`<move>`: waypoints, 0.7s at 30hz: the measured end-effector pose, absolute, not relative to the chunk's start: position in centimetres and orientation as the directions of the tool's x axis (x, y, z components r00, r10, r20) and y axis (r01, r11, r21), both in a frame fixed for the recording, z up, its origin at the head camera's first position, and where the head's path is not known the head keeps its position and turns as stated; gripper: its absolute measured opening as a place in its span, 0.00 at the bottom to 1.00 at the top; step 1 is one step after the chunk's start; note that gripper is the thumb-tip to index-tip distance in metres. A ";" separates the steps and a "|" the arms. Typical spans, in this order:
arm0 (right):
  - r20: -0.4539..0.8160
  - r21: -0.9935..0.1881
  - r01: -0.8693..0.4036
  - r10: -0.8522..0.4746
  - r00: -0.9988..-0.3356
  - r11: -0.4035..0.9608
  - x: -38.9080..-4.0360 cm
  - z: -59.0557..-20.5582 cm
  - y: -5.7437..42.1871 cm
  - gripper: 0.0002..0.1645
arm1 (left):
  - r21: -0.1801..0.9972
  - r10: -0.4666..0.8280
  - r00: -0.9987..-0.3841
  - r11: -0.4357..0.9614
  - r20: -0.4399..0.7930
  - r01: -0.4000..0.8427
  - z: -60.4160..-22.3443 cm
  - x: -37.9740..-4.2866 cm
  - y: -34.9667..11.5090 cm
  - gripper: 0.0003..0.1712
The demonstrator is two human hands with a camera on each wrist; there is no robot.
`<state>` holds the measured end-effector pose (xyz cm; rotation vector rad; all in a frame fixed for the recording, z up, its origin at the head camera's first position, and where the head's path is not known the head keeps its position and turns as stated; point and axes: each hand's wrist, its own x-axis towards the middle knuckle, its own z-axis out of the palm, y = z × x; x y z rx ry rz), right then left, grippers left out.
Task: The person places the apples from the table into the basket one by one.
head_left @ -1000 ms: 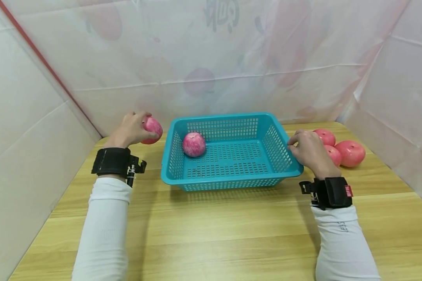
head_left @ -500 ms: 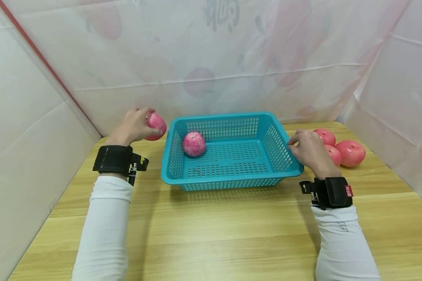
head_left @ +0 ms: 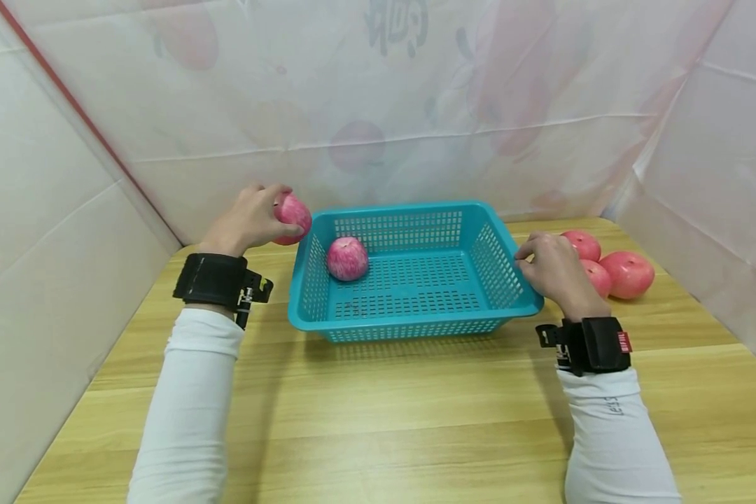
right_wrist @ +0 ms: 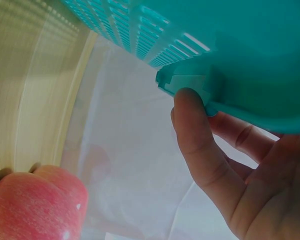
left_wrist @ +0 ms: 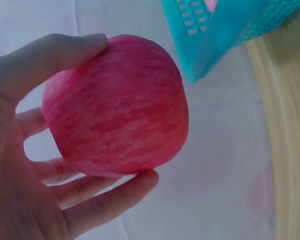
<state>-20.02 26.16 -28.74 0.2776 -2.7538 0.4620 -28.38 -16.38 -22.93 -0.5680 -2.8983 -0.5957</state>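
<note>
Head view, from my remote post: the left hand [head_left: 250, 220] holds an apple [head_left: 293, 215] just outside the basket's [head_left: 416, 322] far-left corner — I'd raise the apple clear of the rim — while the right hand [head_left: 551, 267] pinches the basket's right rim, best held steady.

On the outer edge of the black strap [head_left: 601, 345] round your right wrist, your head view shows a small red tag [head_left: 625, 341] with white capitals turned sideways; they seem to read "BIFIIL", though the last letters are too small for you to be sure of. On your white right sleeve [head_left: 620, 448], below the strap, a short dark print [head_left: 614, 406] also runs sideways, perhaps "less", but you cannot read it with certainty. High on the pale cloth backdrop [head_left: 258, 91] you have large, faint grey characters [head_left: 397, 26], too washed-out to make out as a word.
</note>
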 end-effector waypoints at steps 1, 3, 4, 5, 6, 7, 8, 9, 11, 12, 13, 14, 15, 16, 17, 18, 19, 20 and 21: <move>0.356 -0.282 -0.245 -0.136 -0.924 0.928 -20.0 -28.8 26.2 0.08 | 0.357 0.342 -0.919 0.848 0.196 0.391 -22.9 -28.4 -16.2 0.40; 0.356 -0.283 -0.249 -0.139 -0.924 0.926 -20.0 -28.8 26.2 0.09 | 0.361 0.355 -0.914 0.841 0.195 0.404 -22.9 -28.5 -15.9 0.40; 0.355 -0.283 -0.249 -0.140 -0.924 0.926 -20.0 -28.8 26.2 0.09 | 0.362 0.360 -0.912 0.838 0.196 0.409 -22.9 -28.5 -15.7 0.40; 0.356 -0.282 -0.248 -0.139 -0.924 0.927 -20.0 -28.8 26.2 0.09 | 0.367 0.365 -0.910 0.833 0.197 0.414 -22.9 -28.5 -15.5 0.39; 0.356 -0.281 -0.247 -0.138 -0.924 0.928 -20.0 -28.8 26.2 0.09 | 0.368 0.369 -0.908 0.831 0.196 0.417 -22.9 -28.6 -15.4 0.39; 0.357 -0.279 -0.245 -0.136 -0.924 0.929 -20.0 -28.8 26.2 0.09 | 0.369 0.372 -0.907 0.829 0.197 0.420 -22.9 -28.6 -15.3 0.39; 0.357 -0.279 -0.242 -0.134 -0.925 0.929 -20.1 -28.8 26.2 0.09 | 0.370 0.374 -0.906 0.828 0.197 0.422 -22.9 -28.7 -15.2 0.39; 0.357 -0.278 -0.239 -0.131 -0.925 0.930 -20.1 -28.8 26.2 0.09 | 0.370 0.378 -0.904 0.825 0.198 0.426 -22.9 -28.7 -15.2 0.39; 0.358 -0.277 -0.236 -0.128 -0.925 0.931 -20.1 -28.8 26.2 0.09 | 0.370 0.383 -0.903 0.823 0.196 0.430 -23.0 -28.8 -15.0 0.39; 0.357 -0.277 -0.236 -0.128 -0.925 0.931 -20.1 -28.8 26.2 0.09 | 0.367 0.386 -0.901 0.823 0.197 0.433 -23.0 -28.9 -15.0 0.39; 0.358 -0.278 -0.236 -0.128 -0.925 0.931 -20.1 -28.8 26.2 0.09 | 0.366 0.389 -0.899 0.822 0.199 0.437 -23.0 -28.9 -14.9 0.39; 0.357 -0.277 -0.239 -0.131 -0.925 0.931 -20.1 -28.8 26.2 0.09 | 0.363 0.393 -0.897 0.820 0.202 0.441 -23.0 -29.0 -14.8 0.39; 0.359 -0.275 -0.244 -0.135 -0.923 0.930 -20.1 -28.8 26.2 0.09 | 0.360 0.398 -0.894 0.819 0.206 0.447 -23.0 -29.0 -14.7 0.40; 0.361 -0.275 -0.248 -0.139 -0.922 0.929 -20.1 -28.8 26.2 0.09 | 0.355 0.401 -0.892 0.819 0.210 0.451 -23.0 -29.1 -14.6 0.40; 0.365 -0.273 -0.253 -0.144 -0.920 0.928 -20.1 -28.8 26.2 0.09 | 0.350 0.405 -0.888 0.817 0.215 0.458 -23.0 -29.2 -14.5 0.40; 0.369 -0.271 -0.259 -0.148 -0.918 0.927 -20.1 -28.8 26.2 0.09 | 0.344 0.411 -0.884 0.815 0.222 0.466 -23.0 -29.2 -14.3 0.41; 0.373 -0.270 -0.263 -0.151 -0.915 0.926 -20.1 -28.8 26.3 0.09 | 0.340 0.416 -0.881 0.813 0.227 0.472 -23.0 -29.2 -14.2 0.41; 0.376 -0.270 -0.267 -0.154 -0.914 0.925 -20.1 -28.8 26.3 0.09 | 0.337 0.420 -0.877 0.812 0.231 0.477 -23.0 -29.3 -14.1 0.41; 0.379 -0.269 -0.270 -0.156 -0.912 0.925 -20.2 -28.8 26.3 0.09 | 0.333 0.425 -0.874 0.810 0.234 0.483 -23.0 -29.3 -13.9 0.41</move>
